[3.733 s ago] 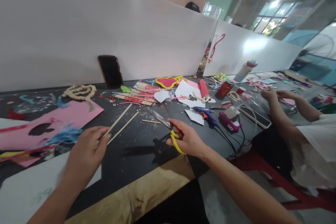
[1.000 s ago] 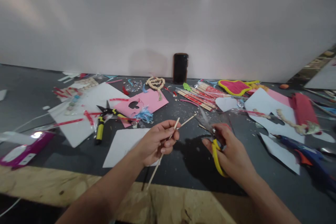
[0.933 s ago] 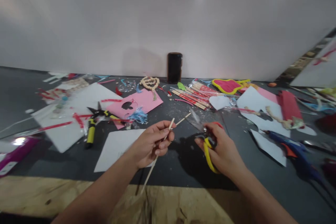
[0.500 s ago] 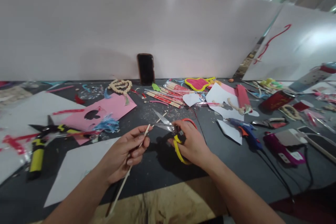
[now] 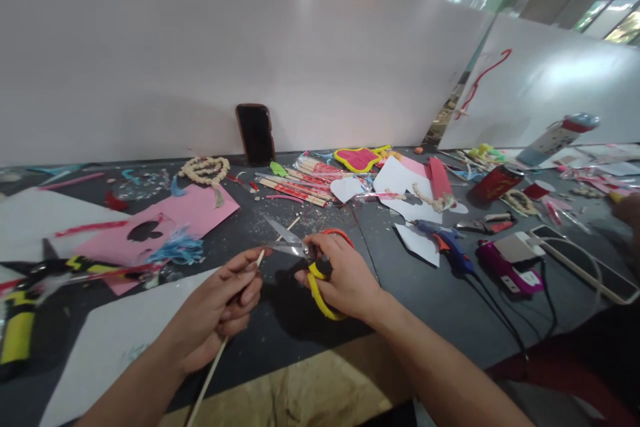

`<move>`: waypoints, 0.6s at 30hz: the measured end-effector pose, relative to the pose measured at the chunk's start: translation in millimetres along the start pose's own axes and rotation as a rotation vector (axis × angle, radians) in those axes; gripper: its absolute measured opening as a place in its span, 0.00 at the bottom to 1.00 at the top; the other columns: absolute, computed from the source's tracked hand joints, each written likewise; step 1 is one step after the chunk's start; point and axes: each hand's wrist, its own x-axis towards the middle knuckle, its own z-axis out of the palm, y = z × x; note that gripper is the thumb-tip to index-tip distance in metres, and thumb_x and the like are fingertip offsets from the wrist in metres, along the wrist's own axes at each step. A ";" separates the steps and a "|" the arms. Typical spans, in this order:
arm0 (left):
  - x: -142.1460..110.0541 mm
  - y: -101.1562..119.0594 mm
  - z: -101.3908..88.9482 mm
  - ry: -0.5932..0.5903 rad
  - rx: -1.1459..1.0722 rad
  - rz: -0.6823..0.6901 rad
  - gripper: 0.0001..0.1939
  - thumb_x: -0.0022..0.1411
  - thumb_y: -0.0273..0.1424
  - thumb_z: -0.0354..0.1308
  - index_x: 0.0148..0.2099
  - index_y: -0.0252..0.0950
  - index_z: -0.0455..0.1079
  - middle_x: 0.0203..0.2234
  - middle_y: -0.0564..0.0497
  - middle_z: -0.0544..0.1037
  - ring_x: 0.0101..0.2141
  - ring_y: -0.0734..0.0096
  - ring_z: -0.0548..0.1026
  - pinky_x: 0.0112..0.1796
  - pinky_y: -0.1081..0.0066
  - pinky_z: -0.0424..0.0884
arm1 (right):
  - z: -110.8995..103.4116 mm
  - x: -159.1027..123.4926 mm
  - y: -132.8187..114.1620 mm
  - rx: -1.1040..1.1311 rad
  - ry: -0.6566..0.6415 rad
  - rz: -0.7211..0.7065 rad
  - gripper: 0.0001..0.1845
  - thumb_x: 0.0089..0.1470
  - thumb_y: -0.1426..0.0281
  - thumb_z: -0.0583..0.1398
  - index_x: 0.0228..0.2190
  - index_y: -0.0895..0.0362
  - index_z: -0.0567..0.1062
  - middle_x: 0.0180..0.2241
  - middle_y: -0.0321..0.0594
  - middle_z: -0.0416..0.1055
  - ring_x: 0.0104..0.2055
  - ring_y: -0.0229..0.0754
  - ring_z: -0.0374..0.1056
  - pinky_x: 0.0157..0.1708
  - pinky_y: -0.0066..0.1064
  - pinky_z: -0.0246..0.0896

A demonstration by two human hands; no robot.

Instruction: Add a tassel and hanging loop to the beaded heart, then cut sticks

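The left fingers (image 5: 247, 288) are covering the middle of a thin stick (image 5: 210, 370), whose lower end is running out past the bottom edge. The right fingers (image 5: 327, 250) are hiding part of the scissors (image 5: 306, 249). The left edge is cutting off the pliers (image 5: 17, 333). Marks (image 5: 136, 351) on the white paper (image 5: 95, 340) are looking too faint to read. Another person's hand (image 5: 628, 209) is showing blurred, cropped at the right.

I see a person's bare left hand (image 5: 220, 313) and bare right hand (image 5: 345, 277), both with slender fingers (image 5: 250, 290). Behind each grip, the left forearm (image 5: 145, 377) and right forearm (image 5: 430, 353) are slim, smooth and uncovered from wrist to picture edge, widening away from the hands.
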 end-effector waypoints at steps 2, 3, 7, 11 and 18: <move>-1.2 0.5 1.6 0.013 0.019 -0.006 0.10 0.57 0.35 0.57 0.42 0.39 0.66 0.16 0.61 0.59 0.13 0.89 0.44 0.12 0.86 0.42 | -0.7 0.1 0.0 -0.008 0.012 0.012 0.23 0.48 0.62 0.61 0.46 0.54 0.66 0.39 0.42 0.68 0.42 0.44 0.63 0.41 0.36 0.59; -1.5 1.0 2.2 0.018 0.026 -0.007 0.10 0.57 0.36 0.58 0.40 0.37 0.67 0.15 0.61 0.60 0.12 0.89 0.44 0.12 0.86 0.42 | -1.2 0.4 0.2 -0.013 0.018 0.020 0.23 0.48 0.61 0.61 0.46 0.54 0.66 0.39 0.43 0.68 0.42 0.45 0.63 0.41 0.36 0.59; 0.0 3.0 3.3 0.026 0.006 0.033 0.10 0.56 0.36 0.59 0.36 0.33 0.67 0.15 0.60 0.61 0.12 0.90 0.44 0.12 0.86 0.42 | -2.1 1.7 1.5 -0.009 0.047 0.033 0.23 0.48 0.61 0.61 0.46 0.55 0.66 0.40 0.43 0.68 0.42 0.44 0.63 0.42 0.37 0.59; 2.7 2.7 4.3 -0.015 -0.044 0.127 0.10 0.52 0.29 0.63 0.36 0.33 0.66 0.18 0.58 0.65 0.14 0.90 0.50 0.14 0.87 0.46 | -0.7 2.0 2.4 0.026 0.076 0.006 0.22 0.48 0.63 0.61 0.46 0.55 0.66 0.40 0.43 0.69 0.42 0.44 0.63 0.42 0.36 0.59; 1.1 -2.4 4.2 -0.076 -0.014 0.091 0.11 0.58 0.36 0.57 0.40 0.36 0.66 0.23 0.56 0.67 0.13 0.90 0.50 0.12 0.87 0.43 | 0.7 1.5 3.3 0.163 0.097 0.020 0.22 0.46 0.66 0.62 0.44 0.56 0.67 0.40 0.44 0.68 0.43 0.46 0.61 0.45 0.40 0.55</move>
